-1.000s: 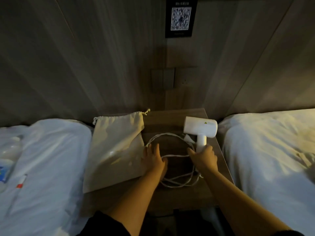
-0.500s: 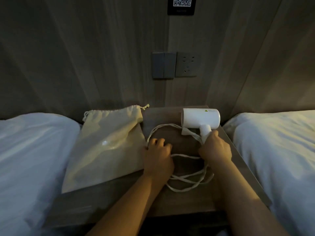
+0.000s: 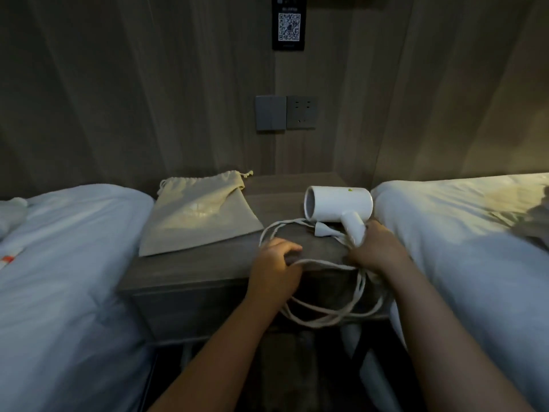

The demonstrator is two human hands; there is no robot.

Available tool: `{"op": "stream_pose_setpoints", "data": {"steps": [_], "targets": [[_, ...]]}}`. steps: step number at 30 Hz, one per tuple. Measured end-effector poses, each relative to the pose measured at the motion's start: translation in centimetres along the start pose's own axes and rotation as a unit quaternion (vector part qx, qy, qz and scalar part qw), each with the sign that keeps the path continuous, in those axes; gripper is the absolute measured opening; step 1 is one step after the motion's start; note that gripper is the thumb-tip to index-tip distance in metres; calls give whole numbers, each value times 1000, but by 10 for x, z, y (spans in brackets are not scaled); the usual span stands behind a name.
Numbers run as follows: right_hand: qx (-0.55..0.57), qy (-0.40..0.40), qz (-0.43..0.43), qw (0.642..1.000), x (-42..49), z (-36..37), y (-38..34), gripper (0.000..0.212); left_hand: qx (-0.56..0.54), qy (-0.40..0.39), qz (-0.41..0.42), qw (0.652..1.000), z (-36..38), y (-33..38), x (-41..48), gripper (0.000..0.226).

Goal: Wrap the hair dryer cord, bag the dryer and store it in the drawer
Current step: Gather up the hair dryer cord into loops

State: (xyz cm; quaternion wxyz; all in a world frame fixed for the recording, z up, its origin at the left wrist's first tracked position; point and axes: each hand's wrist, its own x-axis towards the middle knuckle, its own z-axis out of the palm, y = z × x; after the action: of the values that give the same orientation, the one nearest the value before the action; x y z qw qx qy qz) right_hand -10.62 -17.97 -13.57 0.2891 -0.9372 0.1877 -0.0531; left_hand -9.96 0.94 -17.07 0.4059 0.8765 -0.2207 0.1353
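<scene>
A white hair dryer [image 3: 338, 205] lies on the right half of the wooden nightstand [image 3: 193, 269], barrel pointing left. My right hand [image 3: 375, 248] is closed around its handle. The white cord [image 3: 326, 318] loops across the top, and part of it hangs over the front edge. My left hand [image 3: 274, 270] grips a strand of cord near that edge. The white plug [image 3: 323, 230] rests just below the barrel. A beige drawstring bag [image 3: 197, 215] lies flat on the left half, its mouth toward the wall. The drawer front [image 3: 190, 315] below the top is shut.
White-covered beds flank the nightstand, left bed [image 3: 68, 263] and right bed [image 3: 463, 242]. On the wood-panelled wall behind are a grey switch [image 3: 270, 113], a socket [image 3: 301, 112] and a QR-code sign [image 3: 288, 25].
Both hands have drawn the cord toward me, so its loops now spill over the nightstand's front edge. My left hand went from resting flat to gripping the cord. The view has pulled back.
</scene>
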Motion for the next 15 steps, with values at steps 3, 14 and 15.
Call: {"op": "stream_pose_setpoints", "data": {"steps": [3,14,15], "targets": [[42,20,-4,999,-47,0,15,63,3,-9,27,1000,3,10,-39,25],[194,-9,-49,980,-124,9,57,66,-145,-253,-72,954,-2,-4,-120,66],[176,-11,-64,982,-127,7,62,67,-169,-277,-72,943,-9,-5,-121,72]]}}
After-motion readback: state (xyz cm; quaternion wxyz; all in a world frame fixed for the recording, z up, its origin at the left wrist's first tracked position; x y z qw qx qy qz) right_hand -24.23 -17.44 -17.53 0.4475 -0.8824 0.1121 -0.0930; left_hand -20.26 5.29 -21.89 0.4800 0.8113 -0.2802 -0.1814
